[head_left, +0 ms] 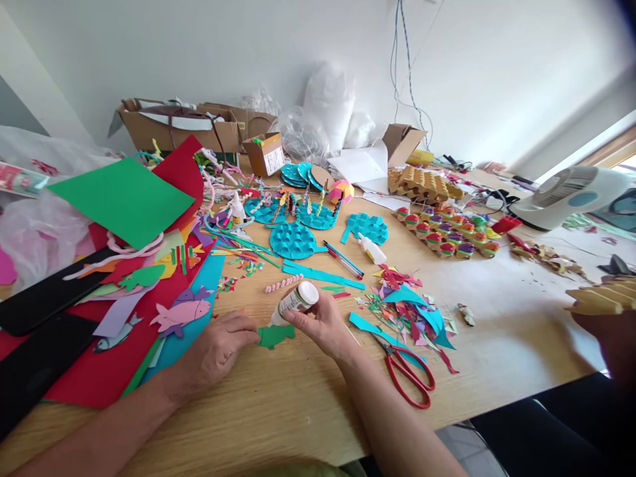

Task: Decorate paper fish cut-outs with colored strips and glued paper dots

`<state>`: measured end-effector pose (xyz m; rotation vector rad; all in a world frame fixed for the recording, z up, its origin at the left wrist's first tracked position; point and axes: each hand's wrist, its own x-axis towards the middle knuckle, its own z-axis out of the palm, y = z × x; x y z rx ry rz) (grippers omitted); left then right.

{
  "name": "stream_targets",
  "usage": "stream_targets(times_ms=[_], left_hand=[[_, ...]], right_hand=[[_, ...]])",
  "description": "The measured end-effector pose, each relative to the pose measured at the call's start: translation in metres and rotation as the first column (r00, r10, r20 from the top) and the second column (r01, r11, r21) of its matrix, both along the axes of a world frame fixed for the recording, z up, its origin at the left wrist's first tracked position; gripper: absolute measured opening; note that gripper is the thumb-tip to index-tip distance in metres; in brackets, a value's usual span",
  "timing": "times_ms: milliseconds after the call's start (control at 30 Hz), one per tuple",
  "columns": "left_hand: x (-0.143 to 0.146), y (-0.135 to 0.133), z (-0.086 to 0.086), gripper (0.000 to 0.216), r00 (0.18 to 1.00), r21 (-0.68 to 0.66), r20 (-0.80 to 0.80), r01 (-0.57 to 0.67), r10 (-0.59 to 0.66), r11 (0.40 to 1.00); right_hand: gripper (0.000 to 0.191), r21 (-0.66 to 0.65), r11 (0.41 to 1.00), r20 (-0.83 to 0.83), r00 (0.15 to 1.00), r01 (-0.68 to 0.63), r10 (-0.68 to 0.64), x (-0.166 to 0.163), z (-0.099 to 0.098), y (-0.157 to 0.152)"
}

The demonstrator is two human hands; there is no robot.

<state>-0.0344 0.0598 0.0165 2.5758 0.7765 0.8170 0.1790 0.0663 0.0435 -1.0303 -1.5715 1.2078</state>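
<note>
My right hand (320, 324) is wrapped round a white glue bottle (297, 301), tilted with its base up and its nozzle pointing down at the paper. Beneath the nozzle a green paper fish cutout (276, 336) lies on the table. The fingers of my left hand (218, 348) close on the left end of that cutout, where their tips hide its edge. Just beyond the bottle is a pink twisted strip (283, 283). Red-handled scissors (408, 375) rest to the right of my right forearm, their blades partly under a blue paper strip (380, 331).
Coloured sheets, a green one (124, 199) on top, and pink fish cutouts (181, 313) fill the left. Paper scraps (410, 301) lie right of centre. Behind are blue egg-carton pieces (292, 240), another glue bottle (371, 250), painted carton cups (447, 232) and a white fan (571, 192).
</note>
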Motion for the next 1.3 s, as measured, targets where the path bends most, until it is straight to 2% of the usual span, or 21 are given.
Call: stream_targets(times_ms=[100, 333, 567, 733, 1300], left_hand=[[-0.0016, 0.0014, -0.0036, 0.029, 1.0, 0.025, 0.015, 0.001, -0.001, 1.0], [-0.0001, 0.0017, -0.0026, 0.03, 1.0, 0.084, -0.012, 0.016, -0.015, 0.996], [-0.0001, 0.001, -0.0013, 0.031, 0.997, 0.056, -0.076, 0.031, -0.027, 0.998], [-0.0007, 0.0011, -0.0025, 0.03, 0.994, 0.037, -0.098, 0.042, -0.038, 0.998], [0.0012, -0.0014, -0.0065, 0.031, 0.989, 0.039, -0.144, 0.04, -0.034, 0.998]], right_hand=[[0.03, 0.077, 0.997, 0.103, 0.994, 0.023, -0.031, 0.0012, -0.0007, -0.0017], [0.031, 0.166, 0.986, 0.191, 0.981, -0.002, -0.03, 0.0003, -0.0031, -0.0014], [0.03, 0.16, 0.987, 0.206, 0.978, -0.019, -0.014, -0.0036, 0.0036, -0.0045], [0.03, 0.156, 0.985, 0.222, 0.975, -0.067, 0.031, -0.0045, 0.0027, -0.0063], [0.024, 0.2, 0.976, 0.319, 0.948, -0.09, 0.022, -0.0057, -0.0005, -0.009]])
